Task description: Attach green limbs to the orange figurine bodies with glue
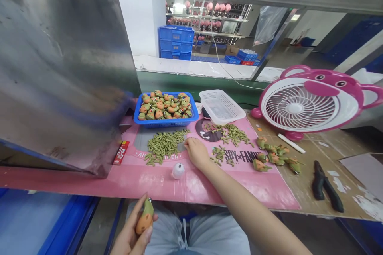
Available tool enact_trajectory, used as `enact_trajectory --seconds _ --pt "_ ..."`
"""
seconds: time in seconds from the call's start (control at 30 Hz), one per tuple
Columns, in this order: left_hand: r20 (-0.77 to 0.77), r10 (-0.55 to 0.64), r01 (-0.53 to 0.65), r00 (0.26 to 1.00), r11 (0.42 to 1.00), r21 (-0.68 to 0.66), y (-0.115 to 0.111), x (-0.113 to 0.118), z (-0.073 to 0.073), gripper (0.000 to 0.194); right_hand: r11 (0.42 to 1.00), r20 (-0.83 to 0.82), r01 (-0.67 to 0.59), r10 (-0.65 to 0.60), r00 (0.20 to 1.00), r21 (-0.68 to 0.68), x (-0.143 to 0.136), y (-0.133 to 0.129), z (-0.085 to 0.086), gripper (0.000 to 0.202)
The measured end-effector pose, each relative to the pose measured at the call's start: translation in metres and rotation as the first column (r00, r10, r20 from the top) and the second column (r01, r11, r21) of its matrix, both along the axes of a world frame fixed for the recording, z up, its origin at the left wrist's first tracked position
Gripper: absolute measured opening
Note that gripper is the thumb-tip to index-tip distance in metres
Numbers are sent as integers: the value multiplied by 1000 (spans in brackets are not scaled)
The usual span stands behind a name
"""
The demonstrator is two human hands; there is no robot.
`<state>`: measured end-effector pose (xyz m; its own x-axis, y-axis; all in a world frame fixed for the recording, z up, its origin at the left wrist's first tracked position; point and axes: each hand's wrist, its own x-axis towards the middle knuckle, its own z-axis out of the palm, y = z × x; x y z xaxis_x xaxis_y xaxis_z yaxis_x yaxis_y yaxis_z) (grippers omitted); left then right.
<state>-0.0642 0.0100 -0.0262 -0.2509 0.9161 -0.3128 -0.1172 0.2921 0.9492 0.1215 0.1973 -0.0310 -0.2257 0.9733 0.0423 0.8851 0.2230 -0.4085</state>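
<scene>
Below the table edge, my left hand (133,229) grips a small green-and-orange toy figure (145,217) between thumb and fingers. My right hand (196,152) rests low over the pink mat, fingers curled together at the right side of a pile of small green curved pieces (164,146). What its fingertips hold, if anything, is hidden. A small round white bottle (178,171) stands just left of my right wrist. More green pieces (235,134) lie scattered to the right of that hand. Behind the pile, a blue basket (166,122) is heaped with similar green-and-orange figures.
A white plastic basket (223,107) sits beside the blue one. Several figures (275,153) lie at the mat's right edge, near black-handled pliers (326,187). A pink fan (302,107) stands at the right, a metal panel (66,71) at the left. A red box (121,153) lies beside it.
</scene>
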Motion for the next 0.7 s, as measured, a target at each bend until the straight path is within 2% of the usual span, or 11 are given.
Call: enact_trajectory --seconds 0.2,0.37,0.47,0.53,0.63,0.7 --pt "39 -112 113 993 993 -33 -2 13 5 63 998 -177 63 -58 982 22 23 -27 -4 15" --pt "120 -175 184 977 981 -68 -4 26 18 69 998 -407 55 -33 913 42 38 -61 1 13" --pt "129 -279 293 951 951 -97 -7 28 28 67 1000 -546 4 6 838 17 37 -99 19 20" --pt "69 -385 390 920 917 -86 -8 28 32 63 998 -632 -55 56 773 21 31 -128 36 20" --pt "-75 -487 483 870 873 -63 -10 26 33 63 972 -766 -184 230 600 148 22 -163 59 5" --pt "-152 -510 509 846 859 -52 -11 26 34 64 957 -761 -202 288 582 208 18 -176 66 1"
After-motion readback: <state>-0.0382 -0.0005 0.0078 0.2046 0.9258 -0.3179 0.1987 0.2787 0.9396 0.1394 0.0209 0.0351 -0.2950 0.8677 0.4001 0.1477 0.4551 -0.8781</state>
